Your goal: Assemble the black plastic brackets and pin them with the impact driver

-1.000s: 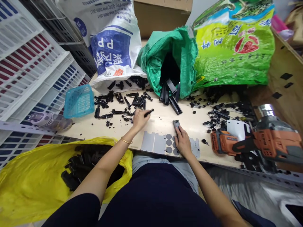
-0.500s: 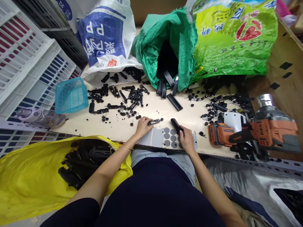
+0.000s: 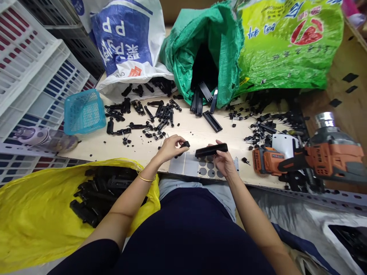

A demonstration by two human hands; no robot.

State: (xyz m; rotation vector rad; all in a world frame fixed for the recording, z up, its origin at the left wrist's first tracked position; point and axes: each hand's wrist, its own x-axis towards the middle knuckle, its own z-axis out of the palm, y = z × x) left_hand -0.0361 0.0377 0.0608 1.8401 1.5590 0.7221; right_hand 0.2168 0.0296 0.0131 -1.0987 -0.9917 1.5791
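Between the thumb and fingers of my left hand point(image 3: 169, 148) is a small black jointed plastic part point(image 3: 185, 145), its lower end partly hidden by the fingers. My right hand point(image 3: 225, 160) grips a long black plastic bar point(image 3: 211, 150) by its right end, held almost level with its left end toward my left hand. The two pieces are apart. Below the hands, grey sheets point(image 3: 190, 164) lie at the bench's front edge, one bearing several dark round discs point(image 3: 202, 171). Another black channel piece point(image 3: 212, 121) rests beyond my right hand.
A green sack point(image 3: 229, 57) spills black channel pieces. Jointed parts point(image 3: 163, 114) lie scattered at left, below a white-and-blue sack point(image 3: 126, 38). An orange cordless power tool point(image 3: 329, 156) lies at right. A teal basket point(image 3: 84, 112) and a yellow sack point(image 3: 25, 214) are leftward.
My left hand has lifted and turned the jointed part, which lay stretched to the right before. My right hand has swung the bar from slanting to nearly level and moved it left.
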